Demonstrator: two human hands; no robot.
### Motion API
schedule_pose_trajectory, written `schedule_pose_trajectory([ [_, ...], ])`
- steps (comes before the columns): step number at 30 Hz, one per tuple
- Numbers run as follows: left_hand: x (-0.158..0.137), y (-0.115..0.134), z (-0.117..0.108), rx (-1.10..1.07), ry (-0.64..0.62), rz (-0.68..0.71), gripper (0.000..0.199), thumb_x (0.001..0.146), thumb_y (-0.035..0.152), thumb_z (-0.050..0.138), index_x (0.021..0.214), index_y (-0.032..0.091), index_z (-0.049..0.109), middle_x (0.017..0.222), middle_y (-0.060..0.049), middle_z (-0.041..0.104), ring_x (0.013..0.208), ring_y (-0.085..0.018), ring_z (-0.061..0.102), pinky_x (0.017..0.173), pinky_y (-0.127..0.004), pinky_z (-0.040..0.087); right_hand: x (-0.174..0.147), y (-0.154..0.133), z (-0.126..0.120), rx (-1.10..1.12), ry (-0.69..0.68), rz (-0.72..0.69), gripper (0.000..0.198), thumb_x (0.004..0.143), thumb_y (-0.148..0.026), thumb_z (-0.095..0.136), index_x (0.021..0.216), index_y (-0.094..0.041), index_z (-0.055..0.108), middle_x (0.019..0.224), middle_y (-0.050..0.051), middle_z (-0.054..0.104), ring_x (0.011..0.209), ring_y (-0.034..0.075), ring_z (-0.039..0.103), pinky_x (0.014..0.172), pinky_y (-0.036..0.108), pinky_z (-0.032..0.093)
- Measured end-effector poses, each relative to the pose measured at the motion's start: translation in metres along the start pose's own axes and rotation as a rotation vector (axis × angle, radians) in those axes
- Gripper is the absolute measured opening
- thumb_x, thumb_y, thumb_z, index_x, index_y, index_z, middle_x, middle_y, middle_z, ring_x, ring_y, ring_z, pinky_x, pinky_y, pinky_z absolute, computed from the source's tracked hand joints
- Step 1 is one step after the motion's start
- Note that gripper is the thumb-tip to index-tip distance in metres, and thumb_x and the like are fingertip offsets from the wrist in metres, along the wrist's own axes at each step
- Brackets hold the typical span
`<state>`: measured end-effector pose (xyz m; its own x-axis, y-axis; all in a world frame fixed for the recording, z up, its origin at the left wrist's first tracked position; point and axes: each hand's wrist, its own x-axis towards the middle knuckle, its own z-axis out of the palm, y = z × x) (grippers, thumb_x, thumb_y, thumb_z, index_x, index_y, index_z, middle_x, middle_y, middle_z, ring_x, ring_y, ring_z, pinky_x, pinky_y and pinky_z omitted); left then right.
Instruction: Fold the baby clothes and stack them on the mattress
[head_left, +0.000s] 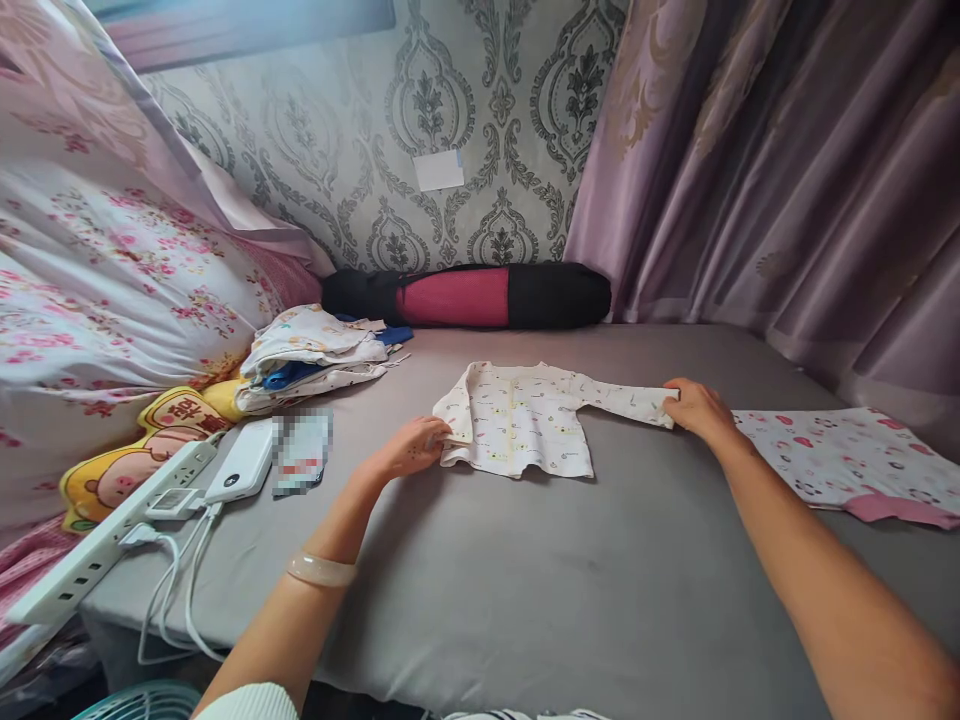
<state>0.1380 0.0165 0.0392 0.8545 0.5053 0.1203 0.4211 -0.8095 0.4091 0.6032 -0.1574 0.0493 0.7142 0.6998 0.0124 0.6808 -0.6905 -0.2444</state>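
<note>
A small white baby shirt (517,420) with a fine print and a yellowish front edging lies spread on the grey bed sheet (480,570). My left hand (416,447) grips its left sleeve, which is folded in over the body near the lower left corner. The other sleeve stretches out to the right, and my right hand (697,408) pinches its cuff. A pale bangle circles my left wrist. Just beyond my right hand lies a folded white garment (862,450) with a pink and red print and a pink edge.
At the left are a pile of clothes (315,350), a white power bank (240,460), a blurred packet (302,452), a power strip (112,530) with cables and a yellow pig cushion (112,478). A black and red roll (465,297) lies along the patterned wall. Curtains (787,170) hang right.
</note>
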Motion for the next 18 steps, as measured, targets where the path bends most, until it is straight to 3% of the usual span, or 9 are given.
schedule_pose_trajectory([
  [3,0.001,-0.005,0.003,-0.024,0.029,-0.015,0.028,0.084,0.021,0.043,0.102,0.021,0.065,0.096,-0.004,0.068,0.086,-0.018,0.061,0.08,-0.028,0.046,-0.009,-0.003,0.008,-0.042,-0.005,0.023,0.045,0.086,-0.025,0.044,0.128,-0.019,0.057,0.122,0.015,0.062,0.111,0.032,0.058,0.083,0.039,0.046],
  [5,0.002,-0.006,0.003,-0.029,0.045,-0.015,0.027,0.085,0.025,0.046,0.105,0.021,0.064,0.099,-0.005,0.068,0.088,-0.019,0.061,0.08,-0.028,0.046,-0.013,-0.003,0.014,-0.081,-0.008,0.008,0.044,0.088,-0.024,0.041,0.129,-0.018,0.057,0.123,0.016,0.061,0.111,0.031,0.058,0.085,0.039,0.046],
  [9,0.007,-0.005,0.001,-0.054,0.079,-0.044,0.028,0.087,0.031,0.046,0.103,0.02,0.067,0.098,-0.006,0.069,0.082,-0.018,0.061,0.074,-0.027,0.045,-0.019,-0.008,0.018,-0.149,0.113,-0.024,0.046,0.09,-0.027,0.04,0.131,-0.012,0.054,0.123,0.02,0.057,0.114,0.032,0.055,0.09,0.04,0.044],
  [13,0.018,-0.008,-0.008,-0.142,0.332,-0.224,0.03,0.085,0.037,0.046,0.08,0.017,0.068,0.076,-0.003,0.065,0.071,-0.016,0.057,0.067,-0.025,0.043,-0.027,-0.022,0.013,-0.11,0.226,-0.126,0.046,0.09,-0.028,0.04,0.129,-0.008,0.055,0.121,0.022,0.057,0.115,0.033,0.053,0.092,0.041,0.043],
  [18,0.03,-0.025,-0.029,-0.379,0.616,-0.349,0.028,0.079,0.033,0.05,0.093,0.015,0.067,0.083,-0.003,0.067,0.073,-0.015,0.058,0.067,-0.024,0.044,-0.038,-0.044,0.014,-0.017,0.174,-0.215,0.042,0.088,-0.03,0.039,0.122,-0.013,0.059,0.116,0.017,0.061,0.106,0.029,0.059,0.087,0.037,0.045],
])
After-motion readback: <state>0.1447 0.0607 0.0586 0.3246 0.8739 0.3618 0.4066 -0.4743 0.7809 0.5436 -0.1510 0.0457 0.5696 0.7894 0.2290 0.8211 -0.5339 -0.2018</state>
